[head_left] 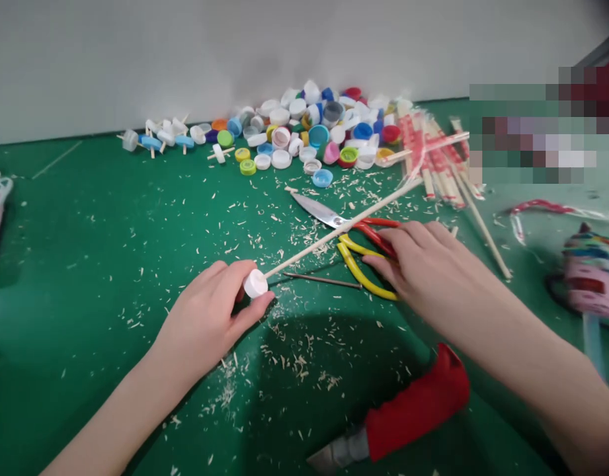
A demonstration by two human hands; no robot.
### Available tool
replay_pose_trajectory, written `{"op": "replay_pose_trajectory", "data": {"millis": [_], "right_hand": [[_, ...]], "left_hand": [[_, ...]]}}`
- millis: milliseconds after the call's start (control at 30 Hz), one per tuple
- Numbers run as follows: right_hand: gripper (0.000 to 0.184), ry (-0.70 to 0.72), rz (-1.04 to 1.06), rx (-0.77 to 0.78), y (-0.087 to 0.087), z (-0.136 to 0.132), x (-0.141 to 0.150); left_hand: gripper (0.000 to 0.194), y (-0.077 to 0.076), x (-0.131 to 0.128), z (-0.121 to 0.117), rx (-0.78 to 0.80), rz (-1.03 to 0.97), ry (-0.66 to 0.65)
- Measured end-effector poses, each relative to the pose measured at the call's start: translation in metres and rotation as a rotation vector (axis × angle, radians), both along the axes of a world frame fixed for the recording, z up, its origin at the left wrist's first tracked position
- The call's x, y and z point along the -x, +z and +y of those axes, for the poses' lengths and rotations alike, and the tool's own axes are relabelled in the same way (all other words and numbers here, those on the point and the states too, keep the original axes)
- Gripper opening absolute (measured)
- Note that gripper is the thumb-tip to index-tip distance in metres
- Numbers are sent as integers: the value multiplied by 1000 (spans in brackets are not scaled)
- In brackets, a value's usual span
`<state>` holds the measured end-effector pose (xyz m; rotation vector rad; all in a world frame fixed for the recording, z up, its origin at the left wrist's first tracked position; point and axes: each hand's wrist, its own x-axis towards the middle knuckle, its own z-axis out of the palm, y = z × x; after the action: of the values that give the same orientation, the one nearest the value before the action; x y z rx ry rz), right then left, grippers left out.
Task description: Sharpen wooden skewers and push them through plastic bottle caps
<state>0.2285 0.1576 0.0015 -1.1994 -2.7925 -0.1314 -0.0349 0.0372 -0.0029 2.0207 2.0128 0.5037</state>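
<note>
- Head view: so the left hand [212, 311] has a round white plastic cap [256, 283] pinched near the middle, with a long pale wooden stick [328, 236] running from it to the far right.
- Right hand [423, 258] is on the red and yellow handles [356, 268] of the silver-bladed cutting tools [324, 211]; can't tell if it's gripping.
- Colourful plastic caps [319, 136] pile up far side, red-wrapped knife [416, 410] near right.

Green counter [110, 218], its smooth surface extending from the foreground to the foot of a plain, pale grey wall [185, 59]. Thin pale line [57, 159] at the counter's far left. Light soft; broad dark shadow [324, 370] across the near centre. Upper right corner pixelated, its contents indistinct.
</note>
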Motion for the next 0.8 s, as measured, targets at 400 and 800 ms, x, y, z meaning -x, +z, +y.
{"op": "replay_pose_trajectory", "data": {"millis": [400, 800], "right_hand": [[46, -604, 102, 305, 21, 1, 16], [22, -249, 1175, 654, 18, -27, 27]], "left_hand": [[20, -1, 1, 0, -181, 55, -54], [25, 1, 0, -5, -204, -80, -6]]}}
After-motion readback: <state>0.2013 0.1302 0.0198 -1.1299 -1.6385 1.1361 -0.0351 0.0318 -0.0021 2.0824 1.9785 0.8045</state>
